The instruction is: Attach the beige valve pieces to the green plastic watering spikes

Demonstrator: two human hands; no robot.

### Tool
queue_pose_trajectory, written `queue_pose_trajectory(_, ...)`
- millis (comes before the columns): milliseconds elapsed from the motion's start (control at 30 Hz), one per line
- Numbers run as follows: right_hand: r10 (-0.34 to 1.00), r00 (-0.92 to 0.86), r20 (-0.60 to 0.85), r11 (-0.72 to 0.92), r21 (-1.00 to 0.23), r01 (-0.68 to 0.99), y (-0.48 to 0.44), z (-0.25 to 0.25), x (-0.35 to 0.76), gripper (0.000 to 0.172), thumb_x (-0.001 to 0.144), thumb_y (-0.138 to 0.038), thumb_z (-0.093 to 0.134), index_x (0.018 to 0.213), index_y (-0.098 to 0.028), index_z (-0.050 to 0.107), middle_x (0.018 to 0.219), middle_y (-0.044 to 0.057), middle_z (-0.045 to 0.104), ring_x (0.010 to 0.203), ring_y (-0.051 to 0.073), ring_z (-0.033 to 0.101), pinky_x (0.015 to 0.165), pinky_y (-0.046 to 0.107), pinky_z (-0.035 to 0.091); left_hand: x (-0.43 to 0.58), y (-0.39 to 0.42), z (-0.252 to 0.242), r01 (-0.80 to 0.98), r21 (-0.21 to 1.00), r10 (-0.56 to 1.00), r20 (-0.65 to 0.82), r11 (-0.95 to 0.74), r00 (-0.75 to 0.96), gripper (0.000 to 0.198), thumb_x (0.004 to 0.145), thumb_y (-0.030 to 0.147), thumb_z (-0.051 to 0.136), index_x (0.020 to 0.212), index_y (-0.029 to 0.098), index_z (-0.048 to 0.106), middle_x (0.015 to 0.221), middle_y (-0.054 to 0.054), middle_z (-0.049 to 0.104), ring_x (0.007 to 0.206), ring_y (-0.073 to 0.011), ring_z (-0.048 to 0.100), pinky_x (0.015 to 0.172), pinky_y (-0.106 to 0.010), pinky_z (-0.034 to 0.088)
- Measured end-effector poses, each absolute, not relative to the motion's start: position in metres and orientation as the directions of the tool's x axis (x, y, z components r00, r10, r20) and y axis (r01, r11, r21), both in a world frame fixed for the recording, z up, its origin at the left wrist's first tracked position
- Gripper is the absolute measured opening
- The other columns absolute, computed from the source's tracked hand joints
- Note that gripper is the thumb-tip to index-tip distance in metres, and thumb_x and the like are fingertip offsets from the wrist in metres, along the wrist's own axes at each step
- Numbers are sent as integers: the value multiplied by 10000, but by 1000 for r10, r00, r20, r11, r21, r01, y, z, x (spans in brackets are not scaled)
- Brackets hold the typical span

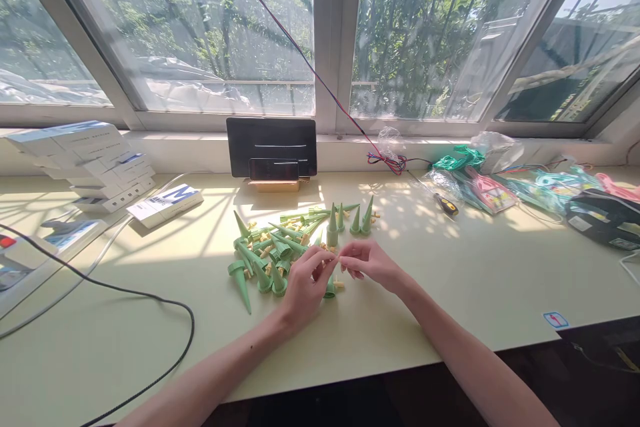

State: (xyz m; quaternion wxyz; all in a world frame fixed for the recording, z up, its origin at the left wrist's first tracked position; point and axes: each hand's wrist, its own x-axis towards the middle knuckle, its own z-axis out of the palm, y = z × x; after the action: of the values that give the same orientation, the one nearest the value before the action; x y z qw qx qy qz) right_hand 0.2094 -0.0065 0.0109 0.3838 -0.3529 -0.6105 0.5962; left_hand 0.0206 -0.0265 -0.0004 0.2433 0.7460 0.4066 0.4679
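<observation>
Several green plastic cones (240, 285) with small yellowish stems lie in a pile on the pale table, at the middle. A few cones (367, 216) stand upright at the pile's right side. In front of the pile, my left hand (310, 277) is closed in a pinch. My right hand (367, 261) meets it fingertip to fingertip, also pinched. What the fingertips hold, if anything, is too small to make out. One green cone with a yellow stem (339, 285) lies just below the hands, partly hidden by my left hand.
A tablet (271, 140) and a phone stand on a wooden holder behind the pile. White boxes (107, 167) are stacked at the left, near a black cable (193, 320). A screwdriver (445, 205) and bagged parts (487, 192) lie at the right.
</observation>
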Motion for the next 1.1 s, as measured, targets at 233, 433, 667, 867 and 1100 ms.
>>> queue_pose_trajectory(233,914,-404,44,85,-993,85,-6,11,210,229,856,-394,666,862,-167,691,736,31,679,535,101,524,501,235,388,20,-25,-1,389,730,826,525,-562,207,169,968,260,516,860,184,622,778,6,528,591,-86,442,543,-221,392)
queue_pose_trajectory(433,934,-313,171,285,-885,369,-3,3,211,140,867,-272,601,787,-176,665,700,19,669,589,126,558,582,255,436,21,-25,0,392,710,808,554,-585,200,128,959,235,522,885,188,616,780,15,525,553,-71,425,527,-214,378)
queue_pose_trajectory(667,927,-328,182,359,-686,633,-3,-2,212,98,845,-207,582,753,-188,606,617,-14,597,566,119,492,555,243,357,22,-27,1,420,698,811,543,-579,216,138,956,224,522,863,186,617,754,20,519,548,-74,413,536,-219,366)
queue_pose_trajectory(867,925,-347,152,355,-670,652,-3,-4,212,18,826,-198,593,811,-194,603,615,-21,597,568,122,495,555,236,352,23,-26,-1,433,695,817,524,-574,241,146,957,221,516,848,185,606,747,22,514,559,-77,410,537,-216,359)
queue_pose_trajectory(1100,929,-182,323,369,-754,544,4,-5,213,226,900,-310,539,712,-187,568,570,-28,515,530,111,420,539,239,328,22,-24,0,445,671,804,525,-593,279,168,964,241,504,834,181,593,768,10,517,562,-81,412,537,-218,370)
